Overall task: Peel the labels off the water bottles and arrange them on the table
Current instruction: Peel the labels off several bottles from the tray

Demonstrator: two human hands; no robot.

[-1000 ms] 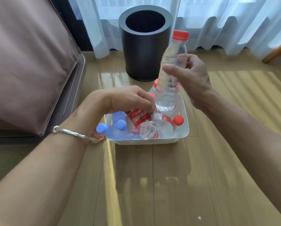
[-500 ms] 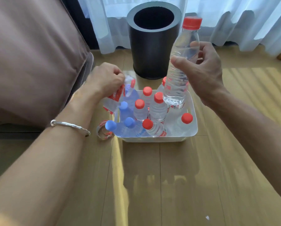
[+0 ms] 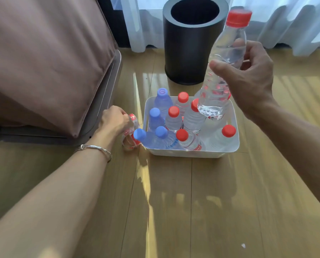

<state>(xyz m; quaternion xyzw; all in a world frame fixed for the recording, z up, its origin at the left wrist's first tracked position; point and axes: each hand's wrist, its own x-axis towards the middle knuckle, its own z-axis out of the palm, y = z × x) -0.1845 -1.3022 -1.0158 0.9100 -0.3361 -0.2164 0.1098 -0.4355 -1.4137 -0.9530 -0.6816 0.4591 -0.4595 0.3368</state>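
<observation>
The right hand (image 3: 248, 79) clamps a label-free, red-capped water bottle (image 3: 222, 71) above the white tub's (image 3: 185, 152) far right corner, its long axis tilted, cap up. The left hand (image 3: 114, 121) pinches peeled labels (image 3: 130, 134) at the tub's left edge. Inside the tub: five red caps, four blue.

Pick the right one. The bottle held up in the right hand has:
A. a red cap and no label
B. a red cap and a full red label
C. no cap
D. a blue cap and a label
A: the held bottle in the right hand has a red cap and a clear, bare body.
</observation>
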